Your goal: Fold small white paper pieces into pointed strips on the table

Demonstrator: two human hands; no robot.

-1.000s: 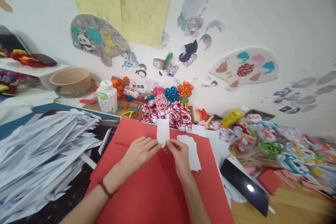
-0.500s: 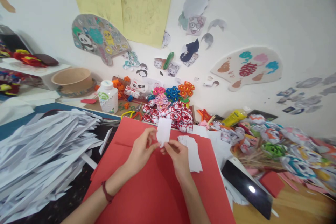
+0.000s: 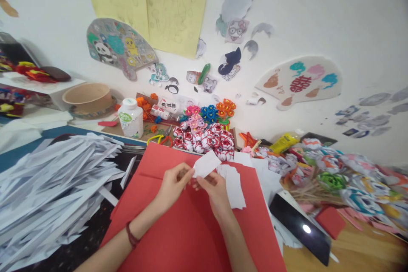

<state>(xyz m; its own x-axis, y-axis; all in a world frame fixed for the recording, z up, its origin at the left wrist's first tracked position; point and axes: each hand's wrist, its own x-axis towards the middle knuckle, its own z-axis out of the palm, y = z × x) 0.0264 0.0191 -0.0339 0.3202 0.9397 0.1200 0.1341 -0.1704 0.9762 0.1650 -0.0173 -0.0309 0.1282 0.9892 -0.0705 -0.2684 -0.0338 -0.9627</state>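
Observation:
Between my two hands is a small white paper slip [image 3: 207, 163], tilted toward the upper right. My left hand [image 3: 175, 182] pinches its left end between thumb and fingertips. Along the lower edge, my right hand [image 3: 214, 189] grips the same slip with thumb and bent fingers. Both hands are above a large red sheet of paper [image 3: 178, 225]. Just right of my right hand lies a stack of similar white slips [image 3: 235, 189] on the red sheet.
A big heap of folded white paper strips [image 3: 57, 187] covers the left side. Behind the sheet stand red-and-white paper flowers [image 3: 207, 140], scissors [image 3: 161, 139] and a white bottle [image 3: 130, 119]. At right lie a phone [image 3: 301, 225] and a pile of colourful paper flowers [image 3: 360, 191].
The paper slip has turned from nearly upright to leaning right, its top end now lower. My hands have shifted only slightly, still holding it.

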